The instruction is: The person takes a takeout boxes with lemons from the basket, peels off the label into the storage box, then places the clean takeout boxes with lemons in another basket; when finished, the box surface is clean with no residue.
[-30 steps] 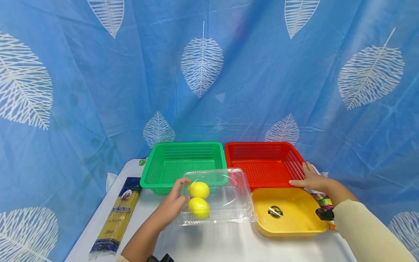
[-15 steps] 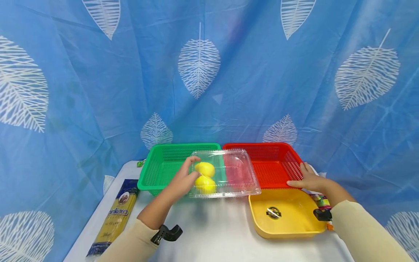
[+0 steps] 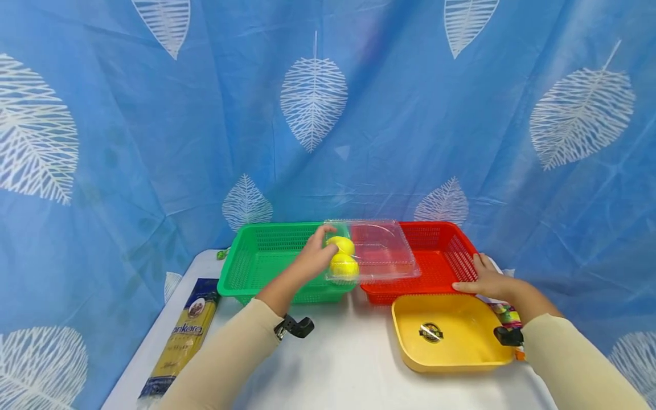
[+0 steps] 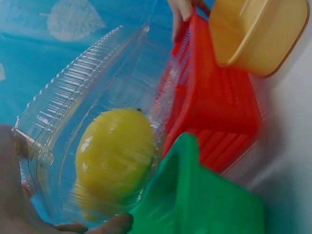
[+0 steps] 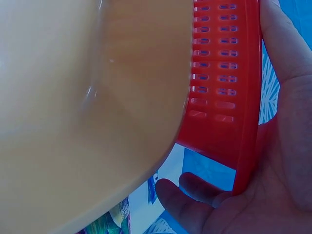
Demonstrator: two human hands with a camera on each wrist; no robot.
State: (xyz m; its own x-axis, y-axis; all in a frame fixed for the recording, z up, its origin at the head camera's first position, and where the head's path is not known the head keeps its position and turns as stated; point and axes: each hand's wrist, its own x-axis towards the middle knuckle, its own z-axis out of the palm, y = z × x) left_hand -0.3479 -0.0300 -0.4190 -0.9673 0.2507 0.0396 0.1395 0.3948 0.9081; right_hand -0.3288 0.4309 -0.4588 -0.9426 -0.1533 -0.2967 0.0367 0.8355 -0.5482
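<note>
A clear plastic container [image 3: 384, 250] with two lemons [image 3: 344, 266] inside hangs over the gap between the baskets, mostly above the red basket [image 3: 459, 257]. My left hand [image 3: 314, 256] grips its left end; in the left wrist view, fingers [image 4: 114, 225] curl beneath the container. Beside that hand the green basket [image 3: 287, 236] stands on the table. At the right front corner of the red basket is my right hand [image 3: 487, 280], holding the rim. The right wrist view shows this hand [image 5: 287, 161] wrapped around the corner.
In front of the red basket stands a yellow tub [image 3: 451, 336]. A spaghetti packet [image 3: 187, 336] lies along the left side of the white table [image 3: 328, 364]. Colourful packets [image 3: 504, 313] are partly hidden by the right arm. A blue curtain [image 3: 369, 114] hangs behind.
My left hand has carried the container with the lemons forward and rightward, from in front of the green basket to above the red one. The red basket's left end has shifted slightly rightward. My right hand stays put.
</note>
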